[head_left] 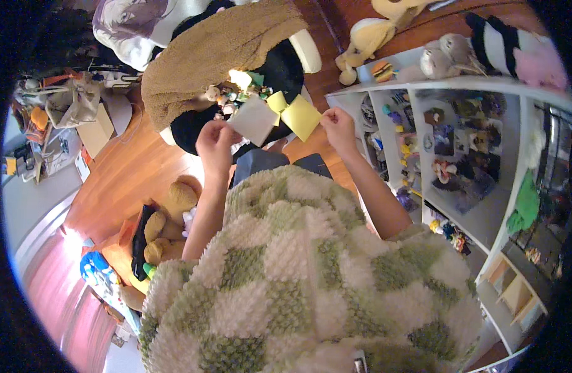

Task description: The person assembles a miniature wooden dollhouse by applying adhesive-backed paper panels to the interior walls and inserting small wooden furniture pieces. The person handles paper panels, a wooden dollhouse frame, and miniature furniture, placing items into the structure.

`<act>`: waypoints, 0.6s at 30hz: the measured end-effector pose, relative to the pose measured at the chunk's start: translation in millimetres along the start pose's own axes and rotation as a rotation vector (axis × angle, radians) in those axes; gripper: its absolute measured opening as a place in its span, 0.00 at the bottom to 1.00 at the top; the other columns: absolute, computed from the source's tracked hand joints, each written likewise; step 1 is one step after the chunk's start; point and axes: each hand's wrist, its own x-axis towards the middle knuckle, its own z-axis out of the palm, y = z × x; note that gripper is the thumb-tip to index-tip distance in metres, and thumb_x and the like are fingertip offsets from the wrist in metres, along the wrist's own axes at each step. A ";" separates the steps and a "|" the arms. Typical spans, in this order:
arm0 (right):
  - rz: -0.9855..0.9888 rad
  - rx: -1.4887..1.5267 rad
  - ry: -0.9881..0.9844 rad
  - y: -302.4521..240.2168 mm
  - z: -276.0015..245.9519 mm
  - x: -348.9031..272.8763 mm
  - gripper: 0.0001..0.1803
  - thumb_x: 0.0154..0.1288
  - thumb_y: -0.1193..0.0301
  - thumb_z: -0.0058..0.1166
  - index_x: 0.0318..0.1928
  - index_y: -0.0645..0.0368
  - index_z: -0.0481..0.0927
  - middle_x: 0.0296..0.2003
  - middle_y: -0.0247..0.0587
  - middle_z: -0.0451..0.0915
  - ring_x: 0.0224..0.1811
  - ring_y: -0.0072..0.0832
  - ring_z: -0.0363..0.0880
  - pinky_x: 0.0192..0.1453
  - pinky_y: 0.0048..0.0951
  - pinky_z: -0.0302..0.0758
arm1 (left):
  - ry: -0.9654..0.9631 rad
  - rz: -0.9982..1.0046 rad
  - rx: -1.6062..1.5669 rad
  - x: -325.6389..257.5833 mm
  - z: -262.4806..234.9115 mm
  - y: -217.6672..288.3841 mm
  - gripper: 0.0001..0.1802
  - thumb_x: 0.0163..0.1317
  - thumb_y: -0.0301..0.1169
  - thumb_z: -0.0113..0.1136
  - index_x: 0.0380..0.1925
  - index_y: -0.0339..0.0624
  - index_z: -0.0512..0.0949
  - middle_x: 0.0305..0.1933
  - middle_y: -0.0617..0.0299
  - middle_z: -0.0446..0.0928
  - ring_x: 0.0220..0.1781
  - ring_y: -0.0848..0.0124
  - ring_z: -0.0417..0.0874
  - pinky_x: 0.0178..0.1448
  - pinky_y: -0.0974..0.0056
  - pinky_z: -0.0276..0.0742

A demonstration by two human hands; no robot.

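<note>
Pinching the white sheet (255, 120) in left hand (214, 146) and yellow sheet (302, 118) in right hand (341, 132), above near edge of black seat (185, 132), apparently holding papers apart, next calling for light, steady grips.

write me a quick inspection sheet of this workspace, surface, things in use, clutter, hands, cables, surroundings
surface: black surface, brown fleecy cover over part of it
things in use: pale square sheet; yellow square sheet; smaller yellow piece between them, whether joined cannot be told
clutter: small figurines on the black surface, details too small to tell
hands: left hand pinches the pale square sheet; right hand pinches the yellow square sheet
cables: none made out with certainty
surroundings: wooden floor; white shelf unit at right, loaded with figures
</note>
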 end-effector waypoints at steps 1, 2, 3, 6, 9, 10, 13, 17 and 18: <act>0.068 -0.006 -0.010 23.2 14.5 13.3 0.05 0.52 0.74 0.57 0.27 0.61 0.76 0.21 0.35 0.76 0.23 0.23 0.74 0.29 0.25 0.71 | 0.049 -0.010 -0.054 4.7 -12.8 -11.7 0.04 0.61 0.24 0.51 0.32 0.32 0.73 0.28 0.56 0.78 0.29 0.70 0.81 0.36 0.68 0.80; -0.024 -0.052 -0.002 46.3 30.7 25.6 0.04 0.53 0.74 0.56 0.28 0.61 0.76 0.21 0.35 0.76 0.23 0.22 0.74 0.28 0.25 0.71 | 0.079 0.032 -0.045 7.4 -24.2 -22.4 0.05 0.63 0.25 0.50 0.32 0.33 0.72 0.27 0.57 0.78 0.29 0.70 0.81 0.36 0.67 0.80; -0.091 -0.101 0.009 67.9 49.0 37.1 0.03 0.55 0.75 0.55 0.29 0.62 0.76 0.20 0.35 0.75 0.22 0.22 0.74 0.26 0.25 0.70 | 0.119 0.000 -0.065 8.6 -32.7 -32.2 0.05 0.64 0.26 0.50 0.31 0.34 0.71 0.27 0.57 0.78 0.29 0.70 0.81 0.37 0.67 0.80; -0.233 -0.187 -0.019 130.5 97.5 75.8 0.03 0.57 0.75 0.54 0.29 0.62 0.75 0.19 0.38 0.74 0.21 0.25 0.75 0.25 0.28 0.70 | 0.183 -0.075 -0.123 5.0 -43.5 -62.1 0.06 0.66 0.28 0.49 0.32 0.36 0.70 0.28 0.57 0.78 0.31 0.71 0.80 0.41 0.66 0.79; -0.113 -0.331 -0.048 179.6 143.6 122.2 0.04 0.58 0.76 0.52 0.27 0.62 0.73 0.20 0.41 0.74 0.21 0.28 0.75 0.25 0.30 0.70 | 0.217 -0.111 -0.123 -1.5 -39.0 -88.6 0.06 0.66 0.28 0.50 0.31 0.36 0.70 0.28 0.57 0.78 0.31 0.71 0.80 0.40 0.66 0.79; -0.159 -0.351 -0.058 192.2 153.2 133.6 0.04 0.58 0.76 0.52 0.28 0.62 0.74 0.21 0.45 0.76 0.23 0.36 0.77 0.28 0.33 0.71 | 0.227 -0.131 -0.133 -4.5 -35.9 -95.3 0.07 0.66 0.27 0.50 0.30 0.36 0.70 0.28 0.57 0.78 0.31 0.70 0.80 0.40 0.66 0.79; -0.233 -0.426 -0.035 219.1 172.0 161.5 0.04 0.59 0.75 0.50 0.32 0.61 0.77 0.28 0.52 0.78 0.32 0.45 0.78 0.35 0.39 0.73 | 0.220 -0.158 -0.152 -7.6 -25.9 -110.2 0.06 0.66 0.26 0.50 0.31 0.36 0.69 0.30 0.56 0.78 0.32 0.69 0.81 0.40 0.66 0.80; -0.255 -0.441 -0.072 225.4 173.9 163.3 0.10 0.62 0.73 0.47 0.40 0.63 0.79 0.37 0.54 0.80 0.41 0.47 0.79 0.45 0.39 0.74 | 0.183 -0.194 -0.172 -7.7 -12.6 -109.4 0.06 0.67 0.27 0.49 0.32 0.36 0.70 0.30 0.56 0.78 0.33 0.68 0.82 0.40 0.66 0.80; -0.225 -0.455 -0.077 221.3 170.5 159.8 0.11 0.62 0.74 0.46 0.40 0.63 0.79 0.38 0.54 0.80 0.42 0.47 0.79 0.46 0.39 0.74 | 0.174 -0.195 -0.188 -6.8 -8.6 -106.6 0.06 0.67 0.27 0.49 0.33 0.36 0.70 0.30 0.56 0.78 0.33 0.68 0.82 0.41 0.66 0.80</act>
